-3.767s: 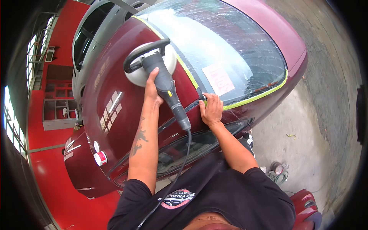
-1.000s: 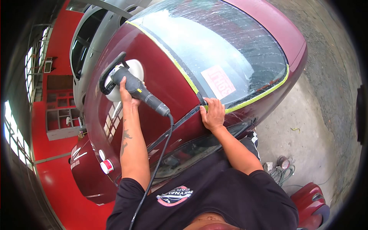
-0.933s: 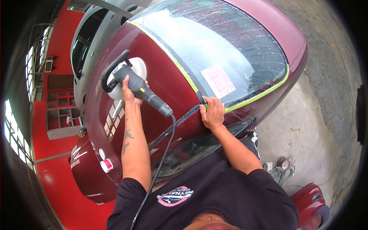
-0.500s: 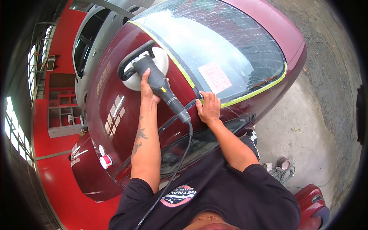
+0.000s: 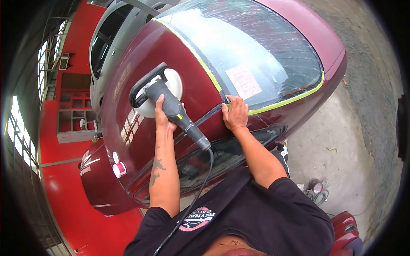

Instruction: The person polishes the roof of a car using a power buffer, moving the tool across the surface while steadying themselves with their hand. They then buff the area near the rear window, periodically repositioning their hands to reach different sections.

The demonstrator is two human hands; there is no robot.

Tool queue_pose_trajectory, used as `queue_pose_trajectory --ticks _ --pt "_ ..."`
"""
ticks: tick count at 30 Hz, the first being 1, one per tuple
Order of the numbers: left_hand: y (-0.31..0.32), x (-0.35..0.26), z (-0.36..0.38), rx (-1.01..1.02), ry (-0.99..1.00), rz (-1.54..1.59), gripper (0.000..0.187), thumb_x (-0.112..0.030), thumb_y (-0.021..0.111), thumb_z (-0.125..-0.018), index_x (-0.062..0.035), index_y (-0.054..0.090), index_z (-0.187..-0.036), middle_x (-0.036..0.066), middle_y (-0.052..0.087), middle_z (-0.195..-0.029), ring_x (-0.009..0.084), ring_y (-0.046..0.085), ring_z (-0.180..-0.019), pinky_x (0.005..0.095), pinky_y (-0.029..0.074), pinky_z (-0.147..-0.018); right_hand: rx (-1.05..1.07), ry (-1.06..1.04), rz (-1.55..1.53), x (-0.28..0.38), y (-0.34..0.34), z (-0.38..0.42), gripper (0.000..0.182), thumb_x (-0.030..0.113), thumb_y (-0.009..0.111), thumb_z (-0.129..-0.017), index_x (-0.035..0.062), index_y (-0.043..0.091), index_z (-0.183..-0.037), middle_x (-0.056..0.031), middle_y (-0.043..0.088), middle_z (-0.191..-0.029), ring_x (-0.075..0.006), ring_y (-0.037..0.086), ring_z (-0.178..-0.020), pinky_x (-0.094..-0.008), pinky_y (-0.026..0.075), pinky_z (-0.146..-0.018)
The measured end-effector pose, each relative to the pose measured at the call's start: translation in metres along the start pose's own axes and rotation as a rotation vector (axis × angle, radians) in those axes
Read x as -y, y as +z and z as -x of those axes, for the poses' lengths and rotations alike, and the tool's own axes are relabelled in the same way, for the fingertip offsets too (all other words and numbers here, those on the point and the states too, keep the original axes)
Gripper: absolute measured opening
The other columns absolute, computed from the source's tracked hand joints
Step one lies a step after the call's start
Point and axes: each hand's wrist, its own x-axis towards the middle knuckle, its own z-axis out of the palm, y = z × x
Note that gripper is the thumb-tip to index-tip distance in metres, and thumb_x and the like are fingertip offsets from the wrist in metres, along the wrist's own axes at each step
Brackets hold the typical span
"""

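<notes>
My left hand (image 5: 164,115) is wrapped around the dark grey body of a corded polisher (image 5: 171,104). The tool has a black loop handle and a round white pad (image 5: 173,83), which lies against the maroon car roof (image 5: 171,47). A black cord runs from its rear end down over my shirt. My right hand (image 5: 235,113) lies flat with fingers stretched out at the roof's corner, its fingertips by the dark trim beside the rear window (image 5: 273,55). Yellow-green masking tape (image 5: 294,97) edges that glass.
A white tub with a red label (image 5: 119,170) stands on the car's far left part. Behind is a silver car (image 5: 109,47) near a red wall. On the concrete floor at right lie a coiled hose (image 5: 319,196) and a round tool (image 5: 316,185). A maroon part (image 5: 344,230) shows at lower right.
The polisher has slid over the roof away from the taped window and a little closer to me. My right hand stays by the window corner. The view has shifted slightly.
</notes>
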Motion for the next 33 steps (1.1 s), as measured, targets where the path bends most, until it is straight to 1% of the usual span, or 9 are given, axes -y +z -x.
queue_pose_trajectory --ticks 9,12,15,16,19,22,25,28,33 --pt "0.01 0.02 0.03 0.007 -0.039 0.012 0.058 -0.057 0.07 -0.088 -0.001 0.064 -0.102 0.014 0.068 -0.084 0.0299 0.072 -0.074 0.0446 0.062 -0.067 0.061 0.056 -0.036 0.001 -0.003 -0.003 0.045 0.037 0.068 -0.096 0.0148 0.056 -0.134 -0.0073 0.059 -0.118 -0.0294 0.058 -0.113 -0.0462 0.043 -0.089" --pt "0.02 0.027 0.034 0.028 -0.045 0.002 0.058 -0.057 0.07 -0.088 -0.0012 0.064 -0.102 0.013 0.068 -0.083 0.0295 0.071 -0.073 0.0437 0.062 -0.066 0.027 0.048 -0.172 0.005 -0.016 -0.005 0.042 0.036 0.067 -0.098 0.0117 0.058 -0.131 -0.0121 0.064 -0.117 -0.0347 0.061 -0.112 -0.0488 0.045 -0.09" --pt "0.038 0.041 0.034 0.074 -0.026 -0.012 0.057 -0.056 0.07 -0.088 -0.0017 0.064 -0.102 0.013 0.068 -0.082 0.0293 0.071 -0.071 0.043 0.061 -0.065 0.34 0.175 -0.436 -0.001 -0.052 -0.003 0.039 0.035 0.063 -0.102 0.0062 0.06 -0.128 -0.0199 0.07 -0.112 -0.0405 0.066 -0.107 -0.0501 0.049 -0.09" --pt "0.044 0.044 0.036 0.088 -0.028 -0.015 0.056 -0.056 0.069 -0.088 -0.0018 0.064 -0.102 0.013 0.068 -0.082 0.0293 0.071 -0.071 0.043 0.061 -0.064 0.469 0.397 -0.711 0.006 -0.069 0.0 0.038 0.035 0.058 -0.106 0.0026 0.061 -0.124 -0.0259 0.072 -0.107 -0.0455 0.069 -0.103 -0.0495 0.052 -0.088" --pt "0.052 0.05 0.038 0.143 -0.041 -0.006 0.054 -0.054 0.069 -0.09 -0.002 0.063 -0.103 0.014 0.068 -0.081 0.0289 0.071 -0.071 0.0428 0.062 -0.064 0.784 0.443 -0.835 0.04 -0.142 0.017 0.052 0.044 0.06 -0.105 0.0017 0.056 -0.135 -0.0228 0.072 -0.101 -0.034 0.072 -0.095 -0.0452 0.055 -0.084" --pt "0.061 0.059 0.045 0.176 -0.037 -0.004 0.052 -0.052 0.067 -0.093 -0.0014 0.063 -0.104 0.014 0.067 -0.081 0.0279 0.071 -0.07 0.041 0.062 -0.062 0.962 0.46 -0.933 0.059 -0.165 0.047 0.09 0.057 0.074 -0.091 0.0028 0.038 -0.153 -0.0179 0.072 -0.1 -0.0259 0.072 -0.089 -0.0416 0.056 -0.082" --pt "0.058 0.064 0.052 0.192 -0.056 -0.02 0.053 -0.053 0.066 -0.094 -0.0006 0.062 -0.104 0.014 0.067 -0.081 0.0275 0.071 -0.069 0.0406 0.062 -0.061 0.969 0.44 -0.812 0.074 -0.171 0.062 0.099 0.051 0.083 -0.083 0.0045 0.033 -0.156 -0.0223 0.072 -0.105 -0.032 0.074 -0.097 -0.0422 0.057 -0.084" --pt "0.046 0.069 0.061 0.174 -0.062 -0.017 0.056 -0.055 0.065 -0.093 0.0001 0.063 -0.102 0.014 0.067 -0.082 0.027 0.07 -0.067 0.0399 0.061 -0.06 1.01 0.446 -0.797 0.078 -0.167 0.072 0.092 0.033 0.084 -0.084 0.008 0.034 -0.156 -0.0109 0.068 -0.084 -0.0195 0.07 -0.075 -0.0379 0.056 -0.07" --pt "0.003 0.072 0.079 0.154 -0.066 0.035 0.062 -0.059 0.064 -0.092 0.0012 0.065 -0.102 0.015 0.068 -0.082 0.0271 0.07 -0.067 0.0388 0.061 -0.061 0.981 0.343 -0.736 0.091 -0.159 0.095 0.093 0.024 0.08 -0.079 0.0089 0.033 -0.157 -0.0213 0.071 -0.107 -0.0332 0.073 -0.098 -0.043 0.056 -0.087"
